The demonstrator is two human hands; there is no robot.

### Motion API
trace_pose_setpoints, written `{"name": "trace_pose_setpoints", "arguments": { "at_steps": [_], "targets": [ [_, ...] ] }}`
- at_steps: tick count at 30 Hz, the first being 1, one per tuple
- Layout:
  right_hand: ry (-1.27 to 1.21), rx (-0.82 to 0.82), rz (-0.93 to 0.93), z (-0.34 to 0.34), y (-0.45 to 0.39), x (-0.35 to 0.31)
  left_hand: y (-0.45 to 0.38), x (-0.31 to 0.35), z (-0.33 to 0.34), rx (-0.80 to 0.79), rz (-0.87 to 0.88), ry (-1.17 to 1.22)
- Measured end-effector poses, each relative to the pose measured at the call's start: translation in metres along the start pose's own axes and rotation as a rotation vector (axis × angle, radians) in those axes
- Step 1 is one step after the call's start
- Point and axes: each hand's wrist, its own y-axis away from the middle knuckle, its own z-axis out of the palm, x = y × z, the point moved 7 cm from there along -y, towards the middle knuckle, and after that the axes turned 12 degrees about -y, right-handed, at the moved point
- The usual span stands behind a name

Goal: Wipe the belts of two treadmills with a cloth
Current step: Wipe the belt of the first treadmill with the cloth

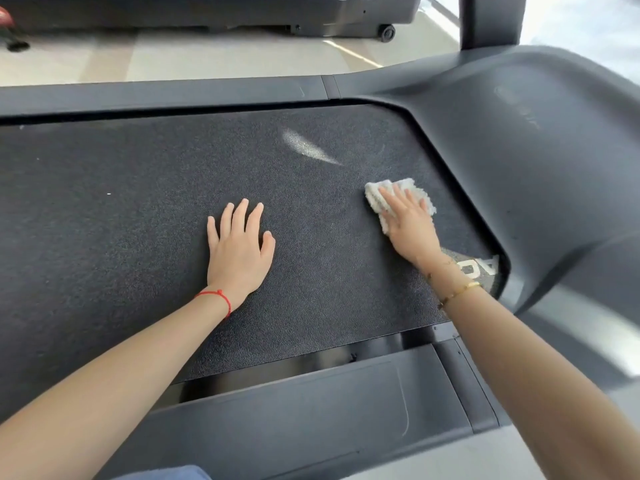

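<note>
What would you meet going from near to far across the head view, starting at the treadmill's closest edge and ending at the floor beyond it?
Near side rail → belt, with the left hand flat on it → white smear on the belt → far side rail → pale floor → second treadmill.

Belt (138, 202): dark grey, rough pebbled rubber-like texture, matt, w/ a pale dusty smear (308, 148) towards the far side and white printed letters (476, 270) at the right end. Cloth (377, 199): white, fluffy looped terry-type fabric, soft and nubbly. Side rails (156, 95) and motor cover (536, 150): dark grey plastic, smooth, semi-matt w/ soft sheen; near rail (311, 410) shows a thin light scratch. Floor (207, 53): pale tiles, smooth, slightly glossy. Second treadmill (242, 12) at back: dark smooth plastic base, black wheel (387, 32). Left wrist: red string bracelet (218, 296). Right wrist: thin shiny gold-coloured bangle (462, 292).
</note>
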Motion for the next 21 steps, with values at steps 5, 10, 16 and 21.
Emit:
{"name": "trace_pose_setpoints", "arguments": {
  "at_steps": [5, 10, 16, 21],
  "targets": [
    [0.060, 0.019, -0.128, 0.021, 0.019, -0.047, -0.001, 0.002, -0.002, 0.004, -0.003, 0.000],
    [-0.108, -0.225, -0.357, 0.044, 0.087, -0.091, 0.000, 0.003, -0.004, 0.016, 0.004, 0.000],
    [-0.100, -0.159, -0.322, 0.008, 0.074, -0.042, 0.001, 0.003, -0.004, -0.004, 0.011, 0.009],
    [-0.023, 0.018, 0.069, -0.005, 0.024, 0.009, 0.001, 0.002, -0.005, -0.011, 0.008, 0.008]
  ]
}}
